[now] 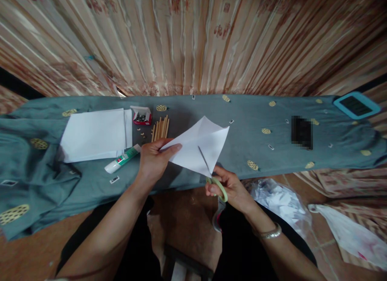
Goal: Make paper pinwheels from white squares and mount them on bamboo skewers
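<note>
My left hand [155,158] pinches the left corner of a white sheet of paper [193,152], thumb on top. The sheet is held up over the table's front edge, with a crease and raised corners at its far side. My right hand [225,186] grips a pair of scissors [223,189] by light green handles. One dark blade lies over the paper's face near its lower right corner; the other blade is hidden behind the sheet. Just beyond my left hand lie several thin wooden sticks [161,128].
On the green patterned cloth [242,148] sit a stack of white paper [93,136], a glue stick [122,159], a red box of small metal pieces [141,116], a blurred dark object [302,132] and a blue-framed device [356,105]. Plastic bags [279,202] lie on the floor at right.
</note>
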Action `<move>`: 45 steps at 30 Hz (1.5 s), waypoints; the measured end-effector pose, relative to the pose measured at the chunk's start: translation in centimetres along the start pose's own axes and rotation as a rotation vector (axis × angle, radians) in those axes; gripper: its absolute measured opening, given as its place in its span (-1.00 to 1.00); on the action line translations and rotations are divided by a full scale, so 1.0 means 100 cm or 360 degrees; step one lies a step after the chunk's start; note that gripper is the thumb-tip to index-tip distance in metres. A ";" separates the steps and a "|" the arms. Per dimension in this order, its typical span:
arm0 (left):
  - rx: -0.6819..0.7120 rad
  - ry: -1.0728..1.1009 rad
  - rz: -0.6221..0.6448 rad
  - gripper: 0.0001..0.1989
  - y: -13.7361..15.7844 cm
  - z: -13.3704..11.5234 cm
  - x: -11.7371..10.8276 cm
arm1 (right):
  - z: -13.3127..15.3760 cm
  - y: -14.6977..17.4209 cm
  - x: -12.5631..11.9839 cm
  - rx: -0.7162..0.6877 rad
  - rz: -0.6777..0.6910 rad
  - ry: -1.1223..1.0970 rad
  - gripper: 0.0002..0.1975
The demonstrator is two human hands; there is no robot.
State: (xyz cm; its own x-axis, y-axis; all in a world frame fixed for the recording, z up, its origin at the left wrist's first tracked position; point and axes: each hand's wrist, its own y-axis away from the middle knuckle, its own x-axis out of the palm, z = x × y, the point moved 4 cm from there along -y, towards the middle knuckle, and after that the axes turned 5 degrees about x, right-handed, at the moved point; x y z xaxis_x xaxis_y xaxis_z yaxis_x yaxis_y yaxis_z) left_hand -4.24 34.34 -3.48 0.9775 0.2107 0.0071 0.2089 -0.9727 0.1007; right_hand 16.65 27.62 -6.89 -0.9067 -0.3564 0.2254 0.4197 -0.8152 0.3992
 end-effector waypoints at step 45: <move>-0.0007 0.0327 -0.0121 -0.65 -0.010 -0.004 -0.009 | 0.015 0.014 -0.027 0.0045 0.0135 0.0245 -0.44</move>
State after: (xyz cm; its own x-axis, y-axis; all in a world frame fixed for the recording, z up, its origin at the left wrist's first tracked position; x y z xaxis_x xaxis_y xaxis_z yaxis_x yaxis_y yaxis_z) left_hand -5.33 35.18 -3.23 0.9326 0.2993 0.2019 0.2813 -0.9529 0.1133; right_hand 19.72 28.14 -5.63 -0.8626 -0.4910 0.1216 0.4942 -0.7666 0.4100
